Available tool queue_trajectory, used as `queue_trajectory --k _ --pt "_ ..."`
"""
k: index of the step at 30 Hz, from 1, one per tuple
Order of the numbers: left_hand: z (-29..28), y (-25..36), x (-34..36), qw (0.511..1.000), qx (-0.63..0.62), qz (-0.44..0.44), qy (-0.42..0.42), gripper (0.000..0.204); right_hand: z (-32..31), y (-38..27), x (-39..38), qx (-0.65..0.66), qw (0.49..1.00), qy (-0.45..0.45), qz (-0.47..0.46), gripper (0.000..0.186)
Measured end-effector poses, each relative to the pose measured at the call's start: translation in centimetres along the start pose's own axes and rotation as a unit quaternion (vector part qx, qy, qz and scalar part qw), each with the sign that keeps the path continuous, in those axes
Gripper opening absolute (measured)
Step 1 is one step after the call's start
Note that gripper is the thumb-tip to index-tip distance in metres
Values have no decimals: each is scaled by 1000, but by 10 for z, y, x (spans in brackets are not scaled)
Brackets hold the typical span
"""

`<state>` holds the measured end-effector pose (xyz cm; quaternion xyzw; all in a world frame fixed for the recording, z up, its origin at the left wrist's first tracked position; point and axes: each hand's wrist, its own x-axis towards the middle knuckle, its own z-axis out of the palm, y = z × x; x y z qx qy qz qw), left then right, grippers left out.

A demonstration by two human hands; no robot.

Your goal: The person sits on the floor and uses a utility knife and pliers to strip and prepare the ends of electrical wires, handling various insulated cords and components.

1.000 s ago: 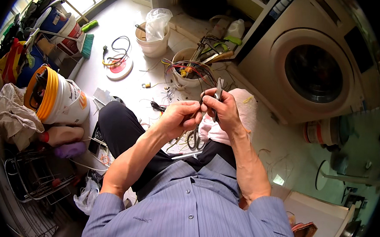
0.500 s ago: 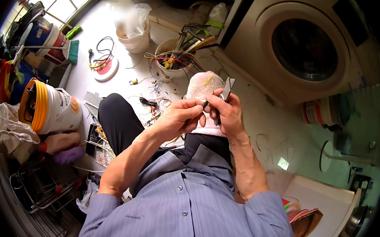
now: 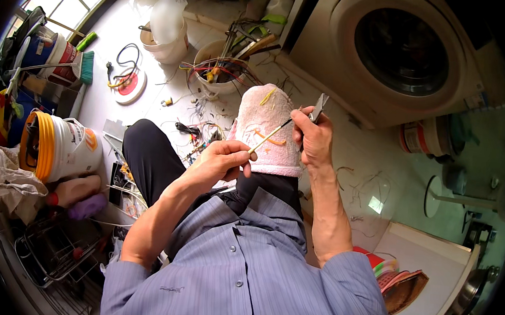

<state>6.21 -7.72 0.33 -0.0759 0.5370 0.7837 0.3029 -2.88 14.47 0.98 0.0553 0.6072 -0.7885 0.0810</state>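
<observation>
My left hand [image 3: 226, 157] is closed, its thumb and fingers pinching a thin cable. The cable [image 3: 268, 137] runs up to the right, pale near the left fingers and black toward my right hand. My right hand [image 3: 315, 137] is closed around a grey metal hand tool [image 3: 321, 106]. The tool's flat head sticks out above the fingers; its handle is mostly hidden, so I cannot tell its exact kind. The cable's black end reaches my right thumb. Below both hands a pink towel [image 3: 267, 114] covers my right knee, with orange and yellow strips [image 3: 270, 137] on it.
A bucket [image 3: 218, 85] full of tools and wires stands ahead, beside another pale bucket [image 3: 169, 49]. Wire scraps [image 3: 198, 133] litter the floor. A white bucket with an orange rim [image 3: 71, 148] is at left. A washing machine [image 3: 336, 46] stands at far right.
My hands have moved apart, the right one up and to the right with the tool. A pale length of cable now shows between them, and an orange strip is visible on the towel.
</observation>
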Motion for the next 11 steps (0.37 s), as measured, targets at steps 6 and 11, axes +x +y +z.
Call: queue_trajectory --k 6,11 --pt "16 11 3 987 158 11 -40 32 1 11 -1 -4 998 -38 39 13" --pt "10 3 32 997 64 -34 9 32 6 16 1 -42 996 -39 61 13"
